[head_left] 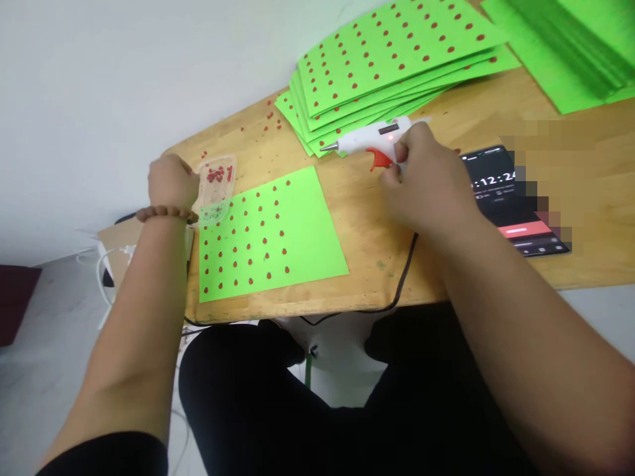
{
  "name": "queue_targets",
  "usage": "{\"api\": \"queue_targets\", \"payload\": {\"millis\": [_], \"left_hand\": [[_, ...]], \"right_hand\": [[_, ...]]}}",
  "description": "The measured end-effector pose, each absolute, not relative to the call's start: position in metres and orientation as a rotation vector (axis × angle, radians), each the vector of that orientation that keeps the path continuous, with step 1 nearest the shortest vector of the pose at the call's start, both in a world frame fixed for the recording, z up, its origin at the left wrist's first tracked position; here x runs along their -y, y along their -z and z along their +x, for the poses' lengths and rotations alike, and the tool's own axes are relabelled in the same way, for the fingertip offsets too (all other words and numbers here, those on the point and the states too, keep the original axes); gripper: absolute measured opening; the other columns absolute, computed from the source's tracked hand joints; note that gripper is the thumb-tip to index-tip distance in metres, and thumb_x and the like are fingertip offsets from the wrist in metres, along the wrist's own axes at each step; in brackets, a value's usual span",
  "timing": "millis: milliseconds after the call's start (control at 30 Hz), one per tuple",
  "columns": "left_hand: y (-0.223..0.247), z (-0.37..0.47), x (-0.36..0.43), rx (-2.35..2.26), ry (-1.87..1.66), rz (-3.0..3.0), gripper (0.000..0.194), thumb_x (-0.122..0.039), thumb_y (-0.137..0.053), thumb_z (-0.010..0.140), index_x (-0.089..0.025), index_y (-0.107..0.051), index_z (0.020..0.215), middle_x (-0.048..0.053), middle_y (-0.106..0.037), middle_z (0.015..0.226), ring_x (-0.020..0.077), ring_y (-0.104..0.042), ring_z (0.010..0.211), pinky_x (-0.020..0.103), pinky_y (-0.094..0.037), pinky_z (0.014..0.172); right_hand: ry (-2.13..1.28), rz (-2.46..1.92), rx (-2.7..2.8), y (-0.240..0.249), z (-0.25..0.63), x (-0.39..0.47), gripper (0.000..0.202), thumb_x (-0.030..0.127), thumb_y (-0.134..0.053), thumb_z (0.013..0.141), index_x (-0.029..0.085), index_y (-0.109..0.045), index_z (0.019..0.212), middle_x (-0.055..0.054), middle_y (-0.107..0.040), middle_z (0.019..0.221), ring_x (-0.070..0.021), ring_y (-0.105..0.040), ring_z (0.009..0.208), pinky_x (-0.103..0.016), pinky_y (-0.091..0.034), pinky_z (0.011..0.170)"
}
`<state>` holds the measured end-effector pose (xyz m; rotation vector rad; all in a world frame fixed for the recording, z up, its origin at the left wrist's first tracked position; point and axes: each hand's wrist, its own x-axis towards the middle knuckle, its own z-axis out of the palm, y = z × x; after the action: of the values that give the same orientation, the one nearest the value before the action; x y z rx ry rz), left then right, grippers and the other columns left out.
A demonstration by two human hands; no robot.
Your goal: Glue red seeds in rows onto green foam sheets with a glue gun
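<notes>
My right hand (421,178) is closed around the handle of a white hot glue gun (364,137) with a red trigger. Its metal nozzle points left, in front of a stack of green sheets. My left hand (172,182) is at the table's left edge, its fingers curled at the rim of a clear plastic container (225,192). Small red pieces (216,174) lie inside the container, which overlaps the corner of a green sheet (317,231). Rows of red dots cover the sheet's left and middle; its right strip is plain.
Stacked green sheets (397,46) with red dots stand at the back, more green sheets (570,53) at the far right. A phone (496,185) lies right of my right hand. Loose red bits (270,116) are scattered behind. A black cord (407,271) runs along the front edge.
</notes>
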<state>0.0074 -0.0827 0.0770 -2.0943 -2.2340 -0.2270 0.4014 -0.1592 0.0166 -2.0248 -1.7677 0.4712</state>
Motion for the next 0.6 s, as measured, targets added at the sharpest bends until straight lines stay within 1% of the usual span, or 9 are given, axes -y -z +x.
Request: {"api": "queue_targets", "payload": {"millis": [33,100,167,200,233,300,367,500,600], "left_hand": [[-0.079,0.017,0.096,2.257,0.307,-1.992,0.011,-0.024,-0.066,0.105,-0.014,-0.071,0.103,0.004,-0.076,0.106,0.0197,-0.062,0.093,0.054,-0.057,0.105],[-0.075,0.039,0.135,2.227,0.579,-2.018,0.004,-0.021,-0.069,0.1,-0.019,-0.072,0.102,0.0,-0.077,0.101,0.0176,-0.066,0.088,0.043,-0.06,0.095],[-0.061,0.061,0.181,2.18,0.785,-2.154,0.003,-0.02,-0.072,0.096,-0.022,-0.071,0.095,-0.001,-0.079,0.095,0.0181,-0.071,0.085,0.039,-0.061,0.089],[-0.052,0.069,0.201,2.174,0.853,-2.227,0.005,-0.017,-0.072,0.094,-0.023,-0.073,0.094,-0.002,-0.079,0.092,0.0179,-0.073,0.083,0.037,-0.061,0.086],[-0.042,0.076,0.219,2.185,0.887,-2.302,0.009,-0.016,-0.071,0.094,-0.023,-0.075,0.099,-0.002,-0.08,0.092,0.0178,-0.075,0.083,0.035,-0.061,0.084],[-0.023,0.083,0.243,2.151,0.919,-2.441,0.016,-0.017,-0.071,0.097,-0.025,-0.079,0.107,-0.002,-0.083,0.095,0.0175,-0.077,0.083,0.034,-0.062,0.083],[-0.01,0.082,0.252,2.037,0.931,-2.547,0.017,-0.018,-0.071,0.101,-0.027,-0.082,0.111,-0.001,-0.086,0.103,0.0183,-0.079,0.085,0.034,-0.063,0.084],[0.003,0.073,0.253,1.828,0.891,-2.668,0.015,-0.018,-0.07,0.105,-0.023,-0.083,0.112,0.004,-0.086,0.108,0.022,-0.081,0.092,0.036,-0.064,0.088],[0.004,0.07,0.256,1.804,0.802,-2.729,0.011,-0.02,-0.073,0.106,-0.021,-0.083,0.11,0.003,-0.086,0.106,0.0238,-0.081,0.094,0.037,-0.062,0.084]], "right_hand": [[-0.472,-2.013,1.789,-0.016,0.399,0.159,0.025,0.028,-0.052,0.106,0.023,-0.057,0.129,-0.014,-0.071,0.107,-0.0348,-0.067,0.098,-0.043,-0.044,0.082],[-0.469,-1.963,1.817,-0.014,0.391,0.159,0.019,0.03,-0.053,0.105,0.025,-0.056,0.123,-0.012,-0.069,0.105,-0.0335,-0.067,0.095,-0.043,-0.045,0.081],[-0.432,-1.914,1.814,-0.01,0.382,0.159,0.015,0.032,-0.059,0.101,0.027,-0.052,0.113,-0.009,-0.067,0.102,-0.0318,-0.065,0.091,-0.043,-0.045,0.08],[-0.402,-1.901,1.806,-0.008,0.378,0.159,0.019,0.033,-0.063,0.098,0.028,-0.049,0.109,-0.008,-0.066,0.101,-0.0309,-0.065,0.09,-0.043,-0.044,0.079],[-0.369,-1.892,1.802,-0.005,0.373,0.159,0.025,0.034,-0.068,0.094,0.029,-0.045,0.105,-0.007,-0.065,0.1,-0.0301,-0.063,0.089,-0.042,-0.044,0.078],[-0.298,-1.867,1.811,0.0,0.366,0.159,0.038,0.037,-0.074,0.089,0.03,-0.037,0.1,-0.005,-0.064,0.101,-0.0283,-0.061,0.089,-0.042,-0.043,0.077],[-0.242,-1.833,1.841,0.007,0.361,0.158,0.043,0.041,-0.075,0.09,0.031,-0.035,0.098,-0.005,-0.062,0.103,-0.0267,-0.059,0.09,-0.042,-0.043,0.078],[-0.151,-1.84,1.881,0.019,0.358,0.156,0.038,0.043,-0.072,0.093,0.03,-0.037,0.102,-0.006,-0.059,0.105,-0.0272,-0.059,0.095,-0.044,-0.047,0.082],[-0.04,-1.813,1.905,0.025,0.357,0.156,0.032,0.045,-0.066,0.096,0.029,-0.04,0.104,-0.005,-0.057,0.104,-0.0275,-0.06,0.096,-0.044,-0.047,0.081]]}}
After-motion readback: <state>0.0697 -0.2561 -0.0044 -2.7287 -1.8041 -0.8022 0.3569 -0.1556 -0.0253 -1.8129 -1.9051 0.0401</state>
